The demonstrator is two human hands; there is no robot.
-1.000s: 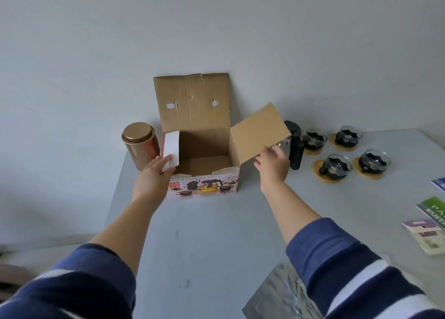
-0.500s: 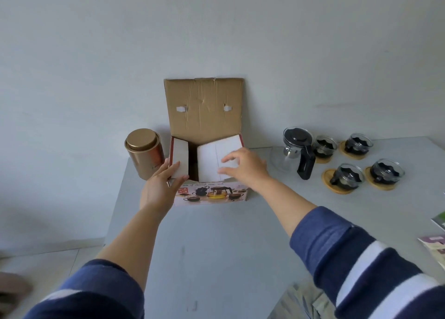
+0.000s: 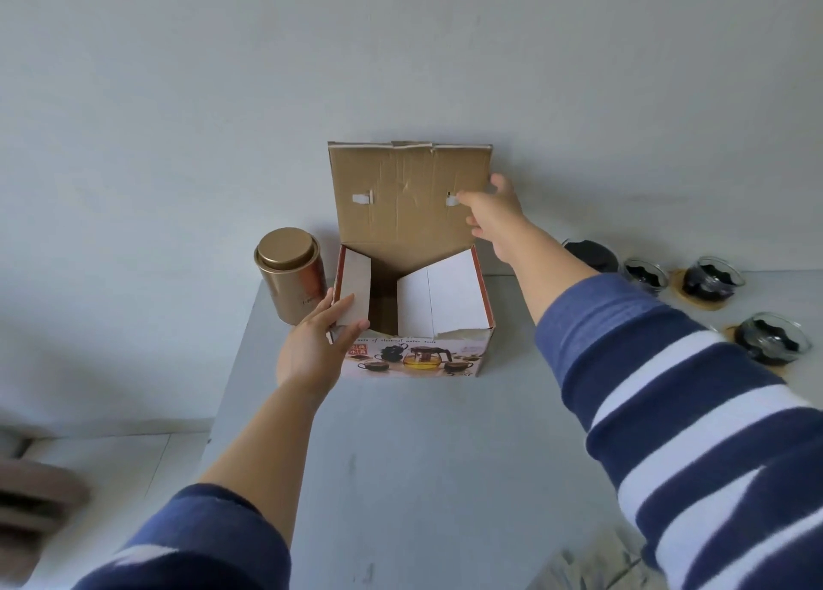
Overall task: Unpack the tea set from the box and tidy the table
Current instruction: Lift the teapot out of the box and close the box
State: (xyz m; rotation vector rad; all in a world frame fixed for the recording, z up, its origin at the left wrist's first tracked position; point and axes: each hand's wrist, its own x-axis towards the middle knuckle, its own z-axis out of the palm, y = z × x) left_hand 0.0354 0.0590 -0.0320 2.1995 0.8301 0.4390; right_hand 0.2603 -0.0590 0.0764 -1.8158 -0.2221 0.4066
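The cardboard tea-set box [image 3: 414, 358] stands at the table's far edge, against the wall. Its tall back lid [image 3: 401, 193] is upright. The right side flap [image 3: 438, 297] is folded inward over the opening. My left hand [image 3: 316, 344] presses the left side flap [image 3: 354, 286] inward with its fingertips. My right hand [image 3: 494, 215] grips the lid's right edge, thumb behind, fingers in front. Right of the box my forearm partly hides a black-lidded teapot [image 3: 590, 253]. Glass cups [image 3: 712, 280] on wooden coasters stand beyond it.
A copper tea tin [image 3: 291, 273] stands just left of the box, close to my left hand. Crumpled silvery wrapping [image 3: 592, 567] lies at the table's near edge. The grey table [image 3: 423, 456] ends at the left, with floor below.
My right hand let go of the right flap, which now lies folded in, and rose to grip the upright lid. My left hand stayed on the left flap.
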